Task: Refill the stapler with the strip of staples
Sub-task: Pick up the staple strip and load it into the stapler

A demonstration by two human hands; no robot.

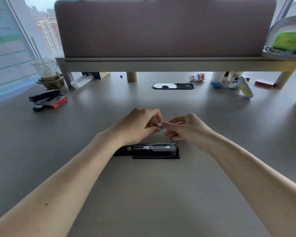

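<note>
A black stapler [155, 150] lies on the grey desk in front of me, its lid swung back to the left and its metal staple channel showing on top. Just beyond it, a little above the desk, my left hand [137, 127] and my right hand [184, 128] meet fingertip to fingertip. Between them sits a short grey strip of staples [161, 127], pinched by the thumb and fingers of both hands. Most of the strip is hidden by my fingers. My left wrist covers the stapler's left end.
A second black stapler [43, 98] and a red staple box [57, 103] lie at the far left. A plastic cup [45, 67] stands behind them. A white controller [241, 86], a small bottle [196, 77] and a red box [263, 83] sit under the raised shelf [161, 64] at the back.
</note>
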